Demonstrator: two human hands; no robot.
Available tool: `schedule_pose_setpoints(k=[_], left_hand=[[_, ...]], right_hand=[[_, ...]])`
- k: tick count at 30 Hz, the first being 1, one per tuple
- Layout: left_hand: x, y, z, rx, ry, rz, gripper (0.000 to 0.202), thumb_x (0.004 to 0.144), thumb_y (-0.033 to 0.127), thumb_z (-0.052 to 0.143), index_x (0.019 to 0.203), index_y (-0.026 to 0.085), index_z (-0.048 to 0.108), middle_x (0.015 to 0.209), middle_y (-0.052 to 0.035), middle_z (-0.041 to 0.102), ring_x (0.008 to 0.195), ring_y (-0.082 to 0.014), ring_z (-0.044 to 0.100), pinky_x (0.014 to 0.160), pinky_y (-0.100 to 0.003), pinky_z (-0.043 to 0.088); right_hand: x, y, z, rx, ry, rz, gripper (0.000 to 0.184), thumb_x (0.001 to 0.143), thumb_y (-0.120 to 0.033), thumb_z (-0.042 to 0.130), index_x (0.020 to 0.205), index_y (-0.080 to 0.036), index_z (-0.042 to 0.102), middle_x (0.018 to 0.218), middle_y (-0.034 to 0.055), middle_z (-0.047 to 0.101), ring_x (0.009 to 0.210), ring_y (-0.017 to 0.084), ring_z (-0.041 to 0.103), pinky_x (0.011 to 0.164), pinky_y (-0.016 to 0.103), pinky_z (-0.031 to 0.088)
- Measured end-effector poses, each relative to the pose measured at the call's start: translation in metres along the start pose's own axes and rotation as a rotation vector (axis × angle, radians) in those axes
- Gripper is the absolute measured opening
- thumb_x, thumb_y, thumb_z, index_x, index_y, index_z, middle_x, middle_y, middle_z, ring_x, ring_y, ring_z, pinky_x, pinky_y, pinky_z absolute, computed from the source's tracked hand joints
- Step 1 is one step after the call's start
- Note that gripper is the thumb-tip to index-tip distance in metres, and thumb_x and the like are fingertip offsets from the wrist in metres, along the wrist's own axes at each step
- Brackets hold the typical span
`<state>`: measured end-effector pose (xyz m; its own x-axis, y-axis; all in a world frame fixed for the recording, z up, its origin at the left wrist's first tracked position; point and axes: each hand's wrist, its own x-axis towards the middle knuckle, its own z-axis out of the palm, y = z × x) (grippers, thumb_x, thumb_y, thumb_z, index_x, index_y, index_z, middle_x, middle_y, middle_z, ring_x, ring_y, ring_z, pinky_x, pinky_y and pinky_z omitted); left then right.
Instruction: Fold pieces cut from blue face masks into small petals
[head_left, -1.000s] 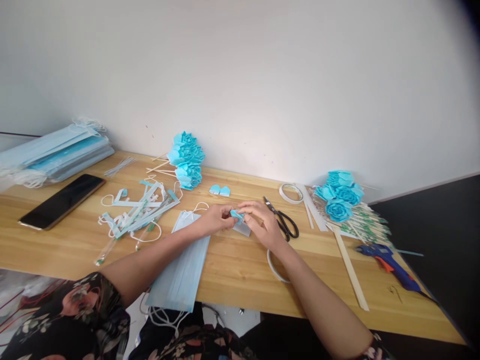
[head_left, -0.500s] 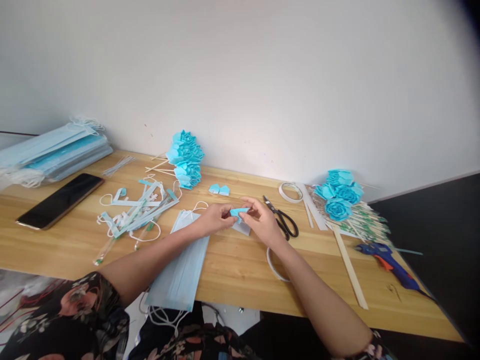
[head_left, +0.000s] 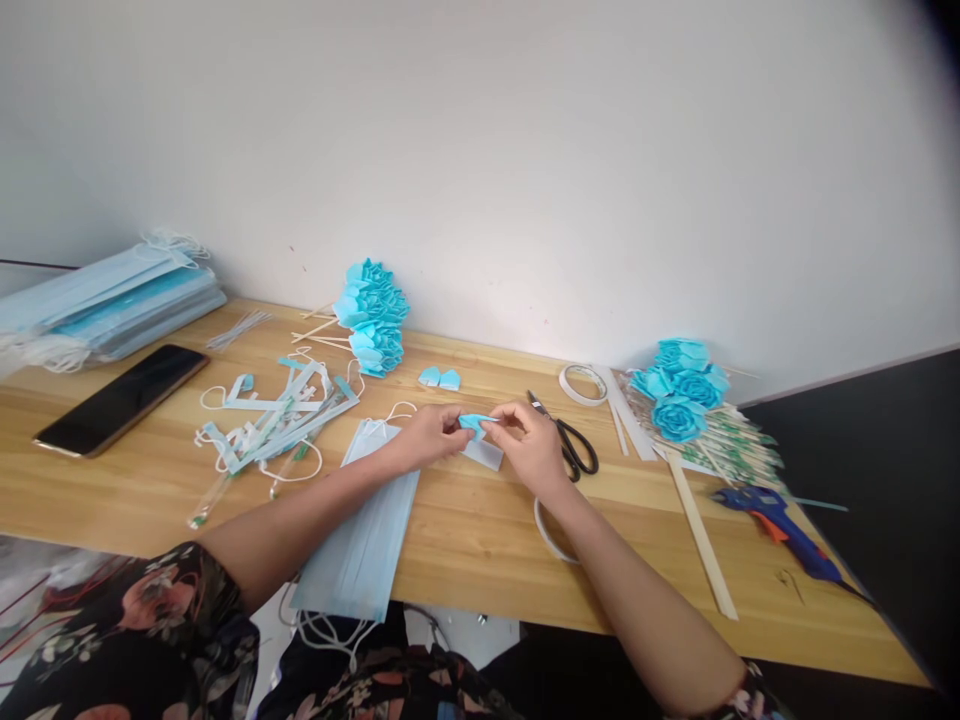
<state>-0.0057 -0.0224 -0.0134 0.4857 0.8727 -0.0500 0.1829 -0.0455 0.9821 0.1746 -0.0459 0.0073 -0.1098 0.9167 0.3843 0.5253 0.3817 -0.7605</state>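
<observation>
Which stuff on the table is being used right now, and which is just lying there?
In use:
left hand
right hand
blue folded piece, pinched between both hands

Lying about:
phone
scissors
glue gun
tape roll
mask stack
blue flowers
cut strips

Table [head_left: 465, 540] pale wood w/ visible grain, smooth, slight sheen; mask [head_left: 367, 550] at 7 o'clock matt pleated fabric; folded blue piece [head_left: 474, 424] at ctr same matt fabric; phone [head_left: 124, 398] at 9 o'clock glossy black; scissors [head_left: 570, 440] at 3 o'clock dark, dull; glue gun [head_left: 780, 520] at 4 o'clock smooth blue plastic.
</observation>
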Motion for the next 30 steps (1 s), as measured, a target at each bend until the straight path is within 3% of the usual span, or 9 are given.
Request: schedule_pose_setpoints(k=[5, 10, 30], left_hand=[[0.001, 0.002, -0.001, -0.092, -0.005, -0.053, 0.019, 0.075, 0.034, 0.06, 0.076, 0.016, 0.054, 0.057, 0.0037, 0.056, 0.05, -0.0089, 0.053, 0.05, -0.02, 0.044], [0.001, 0.006, -0.002, -0.184, 0.0, -0.074, 0.022, 0.075, 0.035, 0.061, 0.072, 0.015, 0.052, 0.058, 0.0026, 0.058, 0.048, -0.0078, 0.053, 0.049, -0.02, 0.044], [-0.001, 0.008, -0.002, -0.414, -0.095, -0.082, 0.031, 0.076, 0.043, 0.066, 0.071, 0.014, 0.056, 0.06, 0.0001, 0.061, 0.05, -0.0083, 0.056, 0.05, -0.019, 0.041]], right_hand=[[-0.001, 0.002, -0.001, -0.205, 0.024, -0.286, 0.012, 0.088, -0.021, 0.054, 0.088, -0.024, 0.066, 0.082, 0.0046, 0.067, 0.081, 0.02, 0.061, 0.075, 0.034, 0.048], [-0.002, 0.008, -0.001, -0.289, 0.05, -0.457, 0.021, 0.089, -0.013, 0.051, 0.097, -0.023, 0.067, 0.088, 0.0056, 0.067, 0.084, 0.019, 0.061, 0.074, 0.034, 0.049], [-0.003, 0.006, -0.002, -0.409, 0.032, -0.542, 0.023, 0.089, -0.012, 0.052, 0.103, -0.022, 0.068, 0.089, 0.0061, 0.067, 0.083, 0.018, 0.058, 0.072, 0.032, 0.049]])
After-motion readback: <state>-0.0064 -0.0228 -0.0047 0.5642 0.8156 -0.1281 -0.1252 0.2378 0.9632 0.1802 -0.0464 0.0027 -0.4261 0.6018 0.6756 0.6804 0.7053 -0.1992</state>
